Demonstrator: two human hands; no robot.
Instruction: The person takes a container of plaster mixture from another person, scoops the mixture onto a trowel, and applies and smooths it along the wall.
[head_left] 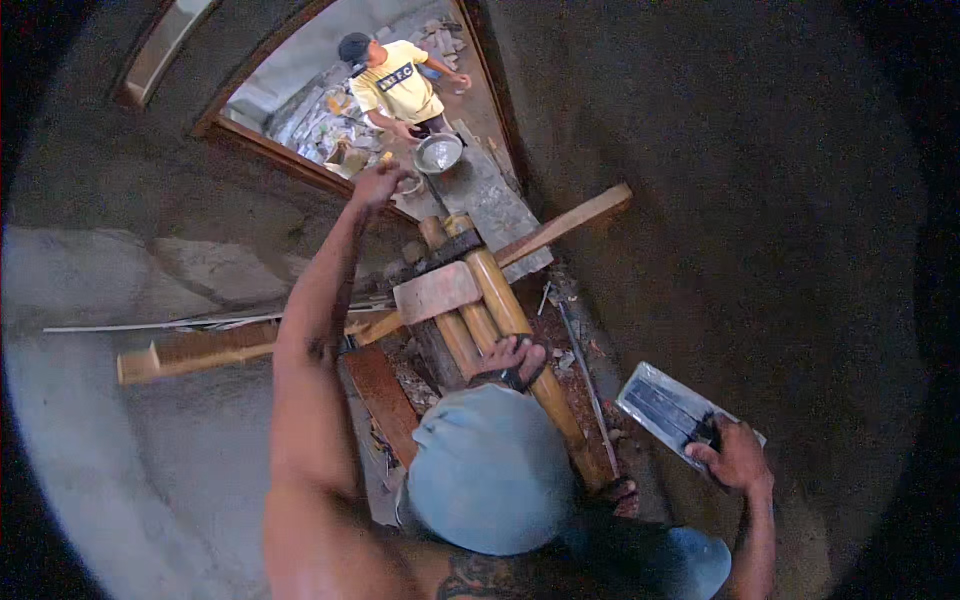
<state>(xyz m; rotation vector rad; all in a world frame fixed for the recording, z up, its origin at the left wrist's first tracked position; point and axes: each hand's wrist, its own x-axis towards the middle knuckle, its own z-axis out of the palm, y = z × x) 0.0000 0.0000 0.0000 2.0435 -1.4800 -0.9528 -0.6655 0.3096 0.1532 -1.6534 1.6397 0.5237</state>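
My left arm stretches far forward to the window opening. There my left hand [380,185] has bent fingers beside a small round container [411,183]; whether they grip it I cannot tell. Just beyond stands a round bowl [438,153] with pale grey contents, close to a co-worker's hand. At the right, my right hand [738,458] is closed around the grip of a rectangular plastering trowel [660,402]. Its long flat plate lies in front of the dark wall, and I cannot see whether it touches. Rounded grey-blue cloth [490,470] fills the lower middle.
Bamboo poles [508,300] run away from me, with a foot on them. A wooden beam [565,225] crosses beneath them. Through the window frame [275,153] a co-worker in a yellow shirt [405,85] stands near rubble. A dark wall [740,200] rises at right.
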